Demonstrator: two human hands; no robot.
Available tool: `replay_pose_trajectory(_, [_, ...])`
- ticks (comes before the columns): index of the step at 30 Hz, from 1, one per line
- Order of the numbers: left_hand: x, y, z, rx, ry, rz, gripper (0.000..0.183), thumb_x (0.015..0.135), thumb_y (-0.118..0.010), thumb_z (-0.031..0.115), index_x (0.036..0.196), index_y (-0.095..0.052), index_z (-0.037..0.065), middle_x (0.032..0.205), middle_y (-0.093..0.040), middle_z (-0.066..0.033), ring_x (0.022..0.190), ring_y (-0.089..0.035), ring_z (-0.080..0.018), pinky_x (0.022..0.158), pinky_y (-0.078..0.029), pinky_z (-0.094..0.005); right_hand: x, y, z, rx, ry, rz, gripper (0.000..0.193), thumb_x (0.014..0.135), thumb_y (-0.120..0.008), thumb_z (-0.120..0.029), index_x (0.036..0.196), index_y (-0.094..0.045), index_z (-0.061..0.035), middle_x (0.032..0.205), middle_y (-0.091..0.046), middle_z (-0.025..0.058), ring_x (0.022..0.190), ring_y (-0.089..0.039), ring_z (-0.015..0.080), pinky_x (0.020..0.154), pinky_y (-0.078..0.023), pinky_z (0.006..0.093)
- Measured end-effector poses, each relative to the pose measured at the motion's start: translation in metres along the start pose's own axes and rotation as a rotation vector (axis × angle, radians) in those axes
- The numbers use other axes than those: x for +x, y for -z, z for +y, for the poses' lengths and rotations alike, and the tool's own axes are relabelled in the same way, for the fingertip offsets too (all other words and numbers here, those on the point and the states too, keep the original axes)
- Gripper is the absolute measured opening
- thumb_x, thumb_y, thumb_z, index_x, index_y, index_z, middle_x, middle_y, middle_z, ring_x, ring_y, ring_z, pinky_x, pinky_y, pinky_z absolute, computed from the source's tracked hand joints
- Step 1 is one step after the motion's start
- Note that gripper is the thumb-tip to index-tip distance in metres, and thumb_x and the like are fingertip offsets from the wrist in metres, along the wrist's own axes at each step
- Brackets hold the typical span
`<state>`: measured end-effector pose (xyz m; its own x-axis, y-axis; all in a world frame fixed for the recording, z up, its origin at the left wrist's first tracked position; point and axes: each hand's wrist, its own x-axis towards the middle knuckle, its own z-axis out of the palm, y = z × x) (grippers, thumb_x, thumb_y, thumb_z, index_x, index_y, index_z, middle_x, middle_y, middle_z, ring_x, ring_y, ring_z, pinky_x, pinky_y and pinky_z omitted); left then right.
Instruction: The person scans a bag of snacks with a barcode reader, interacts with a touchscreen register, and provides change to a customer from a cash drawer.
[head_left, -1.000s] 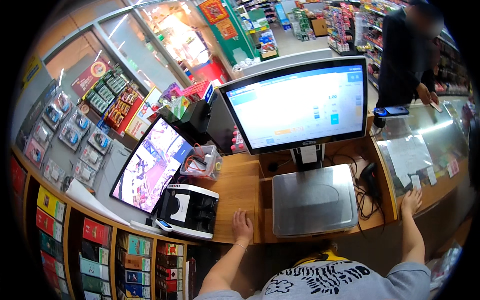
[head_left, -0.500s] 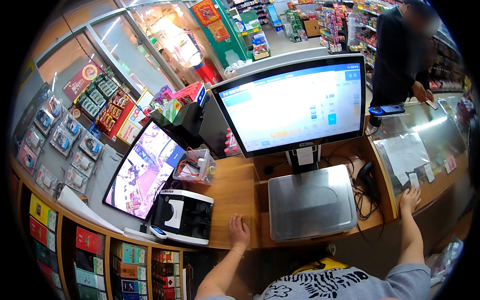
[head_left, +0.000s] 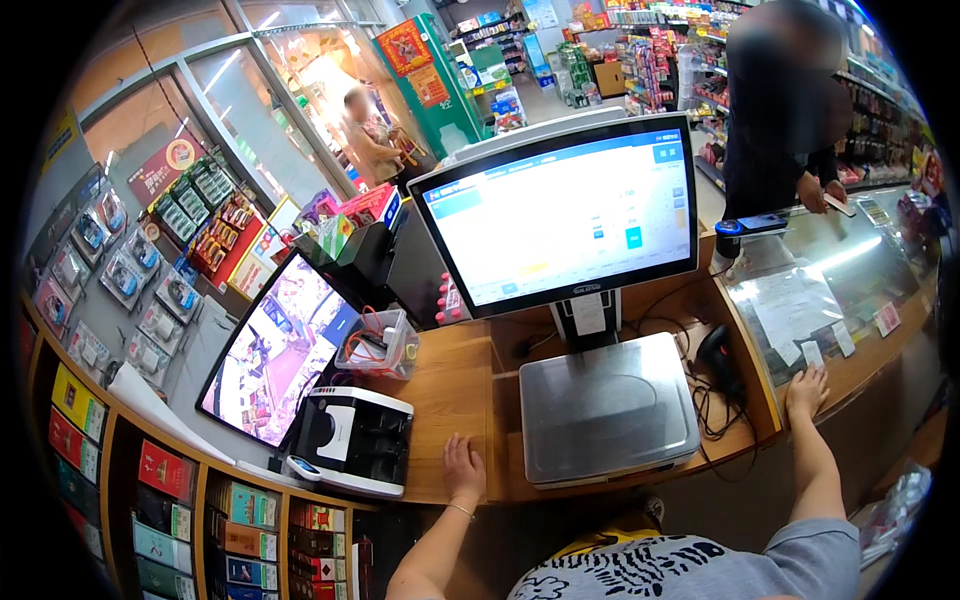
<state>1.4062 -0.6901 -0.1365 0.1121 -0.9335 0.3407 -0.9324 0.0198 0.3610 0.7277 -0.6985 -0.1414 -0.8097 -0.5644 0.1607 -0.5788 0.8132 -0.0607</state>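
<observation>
My left hand lies flat on the wooden counter, fingers loosely extended and holding nothing. Just left of it stands a black and white banknote counter. My right hand rests with spread fingers on the wooden edge of the glass-topped counter, near small white paper slips. Between my arms sits a weighing scale with a bare steel plate, below a lit touchscreen monitor. A black handheld scanner with a tangled cable lies right of the scale.
Across the glass counter a person in dark clothes holds a phone. A second screen and a clear plastic box of cables are at left. Shelves of flat boxes line the lower left. Another person is by the doorway.
The whole view has shifted slightly. A person has appeared by the doorway at the back left. The phone held across the counter shows more plainly. Both my hands stay in place.
</observation>
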Motion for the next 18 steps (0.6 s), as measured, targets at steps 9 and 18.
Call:
replay_pose_trajectory(9, [-0.0014,-0.0031,-0.0059,0.028,-0.030,0.023,0.037,0.084,-0.050,0.015,0.119,-0.051,0.002,0.132,-0.045,-0.0211,0.126,-0.036,-0.0384,0.106,-0.029,-0.0463,-0.0022,0.0034,-0.0020,0.036,-0.007,0.019,0.046,0.093,-0.039,-0.030,0.134,-0.043,-0.0108,0.146,-0.033,0.0125,0.135,-0.028,0.0284,0.108,-0.023,0.0523])
replay_pose_trajectory(18, [-0.0029,-0.0049,-0.0062,0.031,-0.031,0.034,0.038,0.084,-0.050,0.015,0.119,-0.051,0.002,0.131,-0.045,-0.0215,0.125,-0.037,-0.0386,0.106,-0.029,-0.0471,-0.0007,-0.0011,-0.0005,0.036,-0.004,0.020,0.046,0.092,-0.040,-0.029,0.135,-0.042,-0.0112,0.145,-0.033,0.0132,0.136,-0.027,0.0283,0.108,-0.023,0.0537])
